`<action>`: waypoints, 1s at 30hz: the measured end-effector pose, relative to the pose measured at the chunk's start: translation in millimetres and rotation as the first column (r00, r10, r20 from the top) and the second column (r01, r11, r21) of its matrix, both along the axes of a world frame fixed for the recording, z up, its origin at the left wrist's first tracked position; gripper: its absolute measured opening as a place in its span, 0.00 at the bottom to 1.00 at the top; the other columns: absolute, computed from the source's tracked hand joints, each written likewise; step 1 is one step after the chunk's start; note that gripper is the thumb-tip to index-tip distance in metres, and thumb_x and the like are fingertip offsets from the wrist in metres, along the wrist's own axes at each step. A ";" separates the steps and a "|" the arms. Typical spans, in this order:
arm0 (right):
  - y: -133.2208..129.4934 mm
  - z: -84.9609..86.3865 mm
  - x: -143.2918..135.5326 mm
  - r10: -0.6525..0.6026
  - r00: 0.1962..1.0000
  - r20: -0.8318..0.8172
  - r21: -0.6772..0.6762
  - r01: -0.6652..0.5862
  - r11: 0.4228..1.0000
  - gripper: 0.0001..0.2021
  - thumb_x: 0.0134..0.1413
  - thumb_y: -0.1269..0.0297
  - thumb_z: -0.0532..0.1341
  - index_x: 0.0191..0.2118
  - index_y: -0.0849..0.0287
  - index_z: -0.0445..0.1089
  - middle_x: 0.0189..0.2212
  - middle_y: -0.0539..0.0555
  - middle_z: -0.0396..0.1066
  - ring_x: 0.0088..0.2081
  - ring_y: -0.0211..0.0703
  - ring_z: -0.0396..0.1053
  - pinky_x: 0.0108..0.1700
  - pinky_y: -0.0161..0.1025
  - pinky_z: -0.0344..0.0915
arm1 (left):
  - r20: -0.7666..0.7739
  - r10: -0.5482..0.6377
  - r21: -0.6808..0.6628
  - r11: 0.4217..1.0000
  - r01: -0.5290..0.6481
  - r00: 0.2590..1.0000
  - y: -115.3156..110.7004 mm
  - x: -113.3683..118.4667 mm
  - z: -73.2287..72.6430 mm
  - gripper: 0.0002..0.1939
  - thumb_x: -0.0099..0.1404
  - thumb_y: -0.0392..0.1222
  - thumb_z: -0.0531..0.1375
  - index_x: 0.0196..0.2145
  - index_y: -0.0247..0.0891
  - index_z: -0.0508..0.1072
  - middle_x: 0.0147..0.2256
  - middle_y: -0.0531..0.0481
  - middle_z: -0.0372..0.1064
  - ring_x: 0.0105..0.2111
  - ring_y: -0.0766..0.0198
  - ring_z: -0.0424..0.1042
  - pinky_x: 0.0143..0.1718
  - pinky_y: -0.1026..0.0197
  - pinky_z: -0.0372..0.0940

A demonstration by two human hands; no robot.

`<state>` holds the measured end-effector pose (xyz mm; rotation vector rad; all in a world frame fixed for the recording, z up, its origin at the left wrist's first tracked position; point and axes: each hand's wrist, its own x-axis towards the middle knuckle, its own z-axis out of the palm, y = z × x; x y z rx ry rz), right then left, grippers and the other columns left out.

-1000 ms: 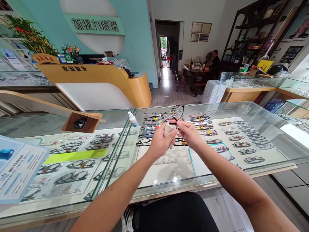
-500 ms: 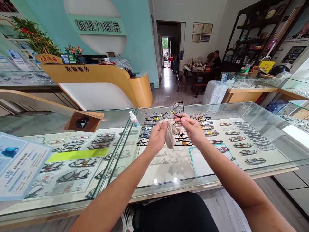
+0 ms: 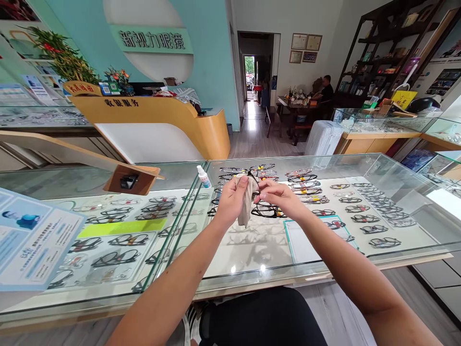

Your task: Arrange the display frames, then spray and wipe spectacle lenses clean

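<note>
Glass counter (image 3: 248, 257) beneath; left hand (image 3: 231, 198) grips cloth (image 3: 247, 209), hanging lengthwise downward; right hand (image 3: 279, 196) pinches glasses (image 3: 250, 172).

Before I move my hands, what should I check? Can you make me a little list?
1. Left hand has the cloth: ok, thumb pressed on it.
2. Right hand has the glasses: ok, fingertips at the frame.
3. Spray bottle upright on the glass counter: ok.
4. Both hands off the bottle: ok.
5. Lenses clean: cannot tell, too small and partly hidden.
</note>
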<state>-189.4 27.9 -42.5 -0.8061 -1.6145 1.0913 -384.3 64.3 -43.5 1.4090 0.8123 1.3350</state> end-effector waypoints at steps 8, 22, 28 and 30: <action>2.0 1.4 2.8 -0.055 0.997 -0.047 0.002 0.056 0.998 0.17 0.64 0.46 0.73 0.32 0.53 0.88 0.35 0.55 0.76 0.43 0.49 0.71 0.52 0.46 0.66 | 0.078 -0.146 -0.078 0.985 0.152 0.986 8.5 -6.2 4.3 0.34 0.51 0.71 0.81 0.33 0.37 0.80 0.31 0.50 0.77 0.30 0.64 0.71 0.32 0.62 0.67; -1.9 -5.5 -7.1 0.001 0.999 -0.032 0.008 -0.001 1.000 0.27 0.64 0.33 0.70 0.32 0.55 0.84 0.36 0.53 0.72 0.43 0.47 0.70 0.51 0.44 0.65 | 0.030 -0.087 -0.009 0.996 0.087 0.996 -10.4 2.3 11.1 0.28 0.54 0.62 0.81 0.33 0.38 0.76 0.27 0.54 0.72 0.26 0.66 0.68 0.29 0.64 0.66; 3.1 -8.5 -2.7 0.025 1.000 0.005 0.024 -0.025 0.999 0.28 0.66 0.33 0.69 0.34 0.55 0.83 0.36 0.53 0.71 0.42 0.47 0.68 0.48 0.43 0.65 | 0.077 0.014 -0.005 1.000 -0.014 0.997 -12.2 3.8 11.7 0.29 0.48 0.61 0.83 0.36 0.38 0.78 0.30 0.52 0.77 0.28 0.65 0.72 0.31 0.63 0.69; 3.8 -9.0 -2.5 0.038 0.999 0.020 0.019 -0.039 0.999 0.27 0.66 0.33 0.69 0.35 0.55 0.83 0.37 0.53 0.72 0.42 0.47 0.69 0.49 0.44 0.65 | 0.096 0.063 -0.021 0.998 -0.061 0.993 -11.4 4.2 9.7 0.32 0.46 0.61 0.83 0.37 0.39 0.78 0.31 0.52 0.78 0.28 0.64 0.73 0.31 0.63 0.69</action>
